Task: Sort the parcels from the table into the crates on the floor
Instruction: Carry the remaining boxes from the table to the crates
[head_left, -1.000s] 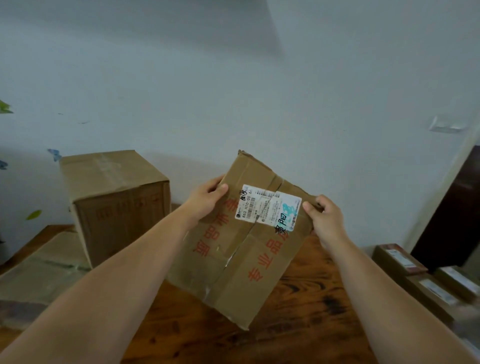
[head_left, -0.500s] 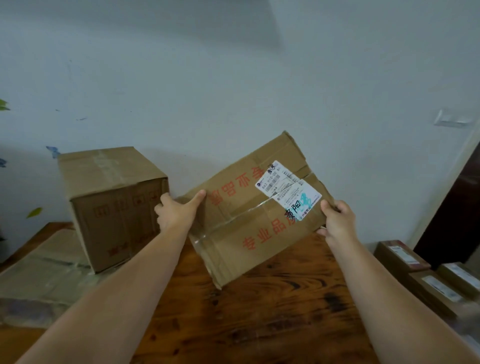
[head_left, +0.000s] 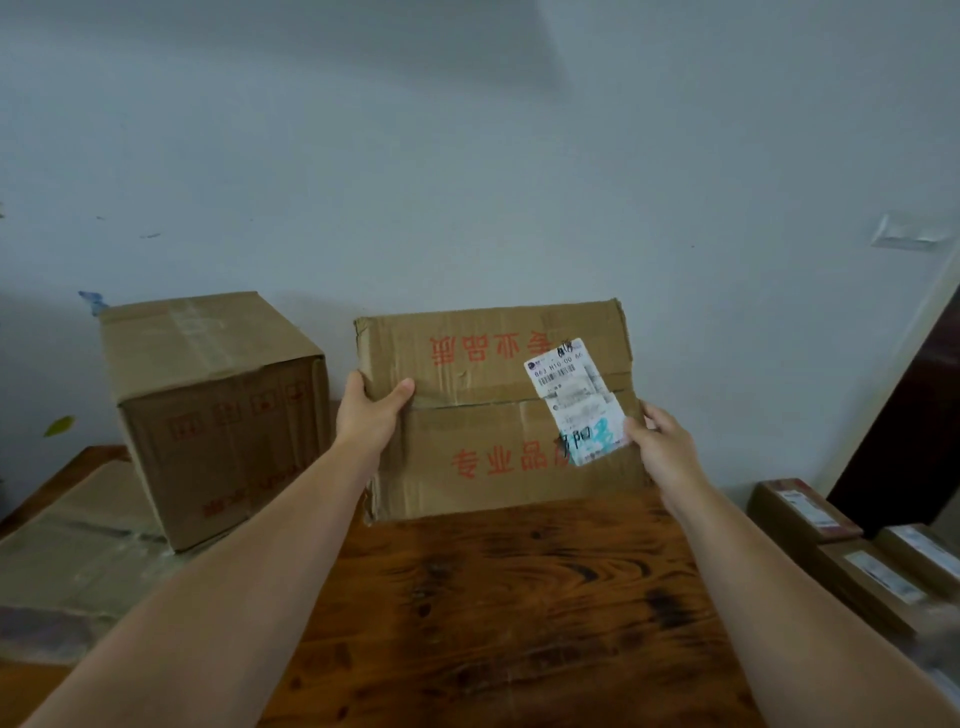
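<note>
A flat brown cardboard parcel (head_left: 483, 415) with red print and a white shipping label (head_left: 574, 400) is held upright over the far part of the wooden table (head_left: 509, 613), its face toward me. My left hand (head_left: 371, 410) grips its left edge, thumb on the front. My right hand (head_left: 662, 449) grips its right edge beside the label. A cube-shaped cardboard box (head_left: 218, 415) stands on the table to the left, apart from the held parcel.
A flat wrapped package (head_left: 78, 551) lies at the table's left under the cube box's corner. Several small brown parcels with labels (head_left: 852, 556) lie low at the right. A pale wall is close behind; a dark doorway (head_left: 914, 426) is at far right.
Both hands have turned the parcel from a tilted diamond position to level and upright, and moved it away from me toward the wall.
</note>
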